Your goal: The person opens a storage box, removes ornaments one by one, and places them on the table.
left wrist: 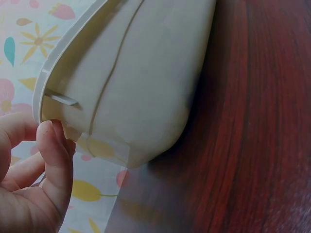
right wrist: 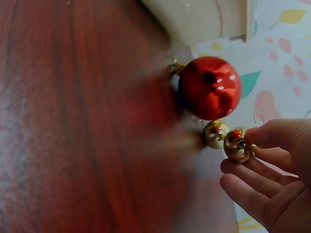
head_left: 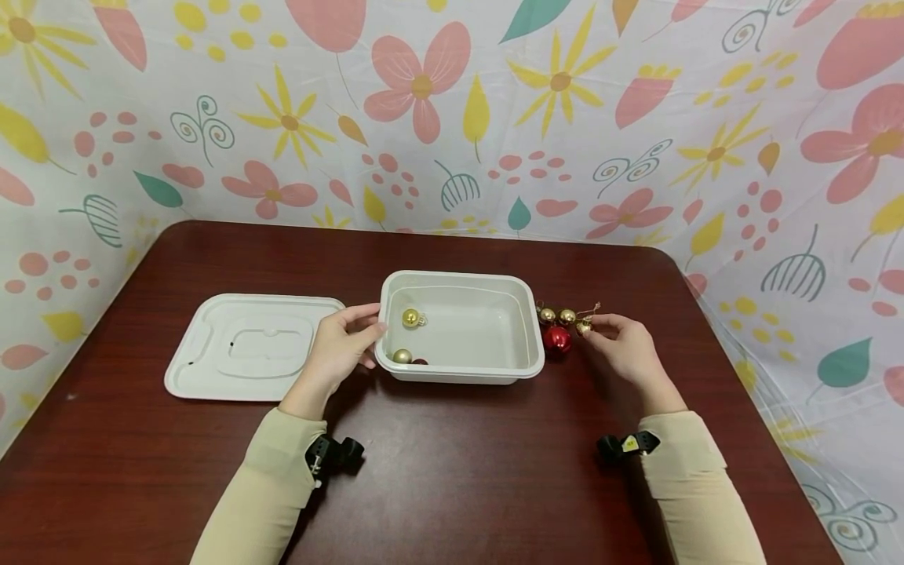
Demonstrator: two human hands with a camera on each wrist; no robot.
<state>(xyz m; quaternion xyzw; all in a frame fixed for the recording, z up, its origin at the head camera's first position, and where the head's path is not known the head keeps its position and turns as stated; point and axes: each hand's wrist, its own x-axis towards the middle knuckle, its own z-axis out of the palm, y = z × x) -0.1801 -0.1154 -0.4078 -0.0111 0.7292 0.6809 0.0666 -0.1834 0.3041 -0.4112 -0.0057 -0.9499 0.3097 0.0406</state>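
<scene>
A white plastic container point(head_left: 462, 369) stands in the middle of the table. My left hand point(head_left: 342, 345) pinches its left rim, as the left wrist view shows from below. Inside lie a shiny gold bauble point(head_left: 411, 318), a paler gold bauble point(head_left: 402, 356) and a dark red one point(head_left: 420, 362). To the container's right, my right hand point(head_left: 625, 349) pinches a small gold bauble point(right wrist: 238, 144) between thumb and fingers. Beside it are a larger red bauble point(right wrist: 210, 88) and two more small gold baubles point(head_left: 566, 316).
A white lid point(head_left: 264, 345) lies flat on the table, left of the container and partly behind my left hand. The dark red-brown table point(head_left: 452, 463) runs back to a flower-patterned cloth point(head_left: 424, 141).
</scene>
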